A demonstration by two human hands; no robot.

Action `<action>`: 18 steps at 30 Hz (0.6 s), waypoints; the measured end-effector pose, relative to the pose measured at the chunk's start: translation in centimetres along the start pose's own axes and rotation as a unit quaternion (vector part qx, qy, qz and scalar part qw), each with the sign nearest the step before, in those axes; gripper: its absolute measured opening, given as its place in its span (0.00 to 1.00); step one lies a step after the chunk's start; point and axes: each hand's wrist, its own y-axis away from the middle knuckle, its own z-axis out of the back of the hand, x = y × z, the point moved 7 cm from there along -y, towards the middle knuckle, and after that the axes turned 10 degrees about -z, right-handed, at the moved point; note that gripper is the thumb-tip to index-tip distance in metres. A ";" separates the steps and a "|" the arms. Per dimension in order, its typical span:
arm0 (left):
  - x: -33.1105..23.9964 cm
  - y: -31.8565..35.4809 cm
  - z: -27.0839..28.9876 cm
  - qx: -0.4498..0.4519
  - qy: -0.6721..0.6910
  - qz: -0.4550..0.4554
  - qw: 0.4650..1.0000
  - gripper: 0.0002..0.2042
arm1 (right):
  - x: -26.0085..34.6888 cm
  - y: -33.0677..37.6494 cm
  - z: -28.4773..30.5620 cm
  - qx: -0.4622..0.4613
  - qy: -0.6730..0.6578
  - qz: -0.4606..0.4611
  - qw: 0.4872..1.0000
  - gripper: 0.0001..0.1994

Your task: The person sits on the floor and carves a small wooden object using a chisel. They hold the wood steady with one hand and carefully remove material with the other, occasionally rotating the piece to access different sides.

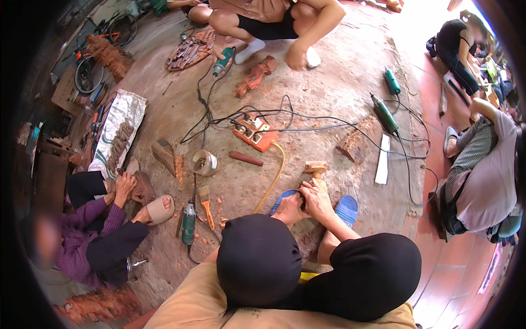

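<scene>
Between my blue slippers (346, 210), my two hands meet low over the floor. A pale wooden piece (316, 166) with a flat, block-like end sticks out beyond them, its near part covered by fingers. My right hand (318, 198) is closed around that piece. Beside it and touching it, my left hand (289, 209) has its fingers curled in; what they grip, if anything, is hidden. A dark gap or object shows between the hands, too small to make out. My black-clad knees (258, 257) cover part of the left forearm.
An orange power strip (255, 131) with tangled black cords lies ahead. Green rotary tools (188, 223), a brush (206, 205), a white tub (204, 163) and a wood block (359, 140) surround me. One person squats opposite; others sit left and right.
</scene>
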 end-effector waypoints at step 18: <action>1.5 0.4 -1.6 0.032 -0.003 0.019 0.999 0.27 | -0.1 0.5 0.0 0.018 0.015 0.017 1.000 0.22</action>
